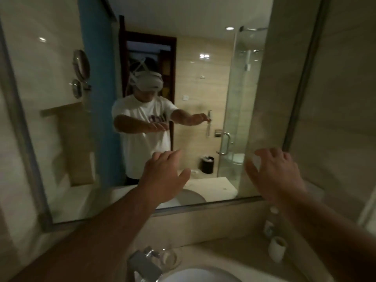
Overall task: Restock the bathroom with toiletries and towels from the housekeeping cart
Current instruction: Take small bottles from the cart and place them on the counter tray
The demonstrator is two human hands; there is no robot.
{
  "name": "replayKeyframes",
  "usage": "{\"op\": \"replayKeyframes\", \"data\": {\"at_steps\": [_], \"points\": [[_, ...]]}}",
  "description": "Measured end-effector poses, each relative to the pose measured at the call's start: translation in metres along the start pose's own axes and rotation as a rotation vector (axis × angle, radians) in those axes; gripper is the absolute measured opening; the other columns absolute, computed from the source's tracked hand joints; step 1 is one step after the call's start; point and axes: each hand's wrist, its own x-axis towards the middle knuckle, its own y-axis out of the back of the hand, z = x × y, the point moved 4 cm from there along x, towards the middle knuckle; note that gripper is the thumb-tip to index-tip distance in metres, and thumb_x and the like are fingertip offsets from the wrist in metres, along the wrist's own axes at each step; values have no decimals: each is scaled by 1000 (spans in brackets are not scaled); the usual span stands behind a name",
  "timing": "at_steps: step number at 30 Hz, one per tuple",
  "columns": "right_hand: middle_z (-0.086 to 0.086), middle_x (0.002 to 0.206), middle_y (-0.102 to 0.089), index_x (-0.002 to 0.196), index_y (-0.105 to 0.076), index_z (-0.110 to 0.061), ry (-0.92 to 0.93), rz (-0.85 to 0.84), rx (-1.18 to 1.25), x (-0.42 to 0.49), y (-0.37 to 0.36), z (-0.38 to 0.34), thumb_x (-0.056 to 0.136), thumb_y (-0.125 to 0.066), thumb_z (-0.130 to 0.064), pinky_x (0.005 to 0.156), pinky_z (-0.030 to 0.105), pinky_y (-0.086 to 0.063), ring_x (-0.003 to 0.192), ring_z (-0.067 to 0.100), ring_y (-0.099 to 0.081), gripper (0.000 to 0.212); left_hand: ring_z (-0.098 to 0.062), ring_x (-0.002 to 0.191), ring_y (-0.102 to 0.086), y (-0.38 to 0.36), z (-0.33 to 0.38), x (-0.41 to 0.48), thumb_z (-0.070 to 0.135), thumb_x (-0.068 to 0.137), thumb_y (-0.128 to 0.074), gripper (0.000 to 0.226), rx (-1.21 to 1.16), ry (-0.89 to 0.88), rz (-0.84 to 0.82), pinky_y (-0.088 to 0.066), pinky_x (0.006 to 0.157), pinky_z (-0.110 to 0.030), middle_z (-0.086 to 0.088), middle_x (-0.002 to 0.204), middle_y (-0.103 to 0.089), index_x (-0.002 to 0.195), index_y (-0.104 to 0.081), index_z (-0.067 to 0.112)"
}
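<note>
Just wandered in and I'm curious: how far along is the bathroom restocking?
Apparently done: a white cup and small bottles stand on the counter right of the sink. In hand: nothing; the left hand and right hand are raised before the mirror, open and empty. Left: probably towels, since no fresh towel plainly shows; the cart is out of view.

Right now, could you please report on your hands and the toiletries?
Both open, empty: left hand, right hand, raised before the large wall mirror. One small white cup on beige stone counter, right of round white basin. No obstruction seen.
</note>
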Motion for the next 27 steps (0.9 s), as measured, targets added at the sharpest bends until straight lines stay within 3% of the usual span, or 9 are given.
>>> {"op": "replayKeyframes", "data": {"at_steps": [3,5,13,19,22,25,27], "points": [[7,131,-50,129,-51,-23,51,-21,-192,-31,-4,17,95,-29,-58,93,40,-42,118,27,-48,54,-24,137,-32,-28,25,1,52,98,-43,64,-14,-117,-53,-28,113,-38,3,155,-37,155,-27,26],[7,126,-53,122,-55,-23,-24,-46,-248,-50,-4,35,93,-30,-59,91,40,-43,114,28,-50,53,-24,137,-32,-45,44,1,52,98,-44,64,-47,-161,-86,-29,113,-39,2,156,-37,154,-27,26],[6,139,-51,135,-51,-27,-249,-122,-462,-147,50,121,96,-36,-60,95,39,-46,123,28,-52,54,-23,141,-28,-103,155,-25,56,96,-43,70,-184,-348,-246,-28,116,-41,3,158,-34,156,-24,26],[6,142,-49,136,-50,-28,-463,-30,-528,-224,138,186,96,-37,-59,97,40,-44,126,28,-49,52,-24,143,-26,-91,276,-65,54,97,-44,69,-267,-555,-267,-25,117,-37,3,158,-34,156,-25,25],[8,132,-56,128,-58,-26,-543,22,-581,-272,175,217,93,-45,-56,91,41,-46,117,31,-54,48,-28,142,-28,-84,330,-95,53,97,-45,68,-294,-643,-268,-24,118,-37,0,158,-35,156,-26,24],[12,102,-65,103,-71,-17,-603,82,-631,-329,209,249,84,-61,-47,72,42,-54,88,37,-63,37,-30,141,-29,-81,383,-136,54,97,-44,68,-324,-686,-321,-25,117,-39,-3,157,-36,155,-26,23],[12,98,-64,99,-71,-16,-674,40,-667,-368,236,267,81,-64,-47,69,43,-55,85,37,-63,37,-30,139,-31,-78,420,-170,55,97,-42,68,-335,-747,-338,-27,117,-40,-5,154,-39,155,-26,23]]}}
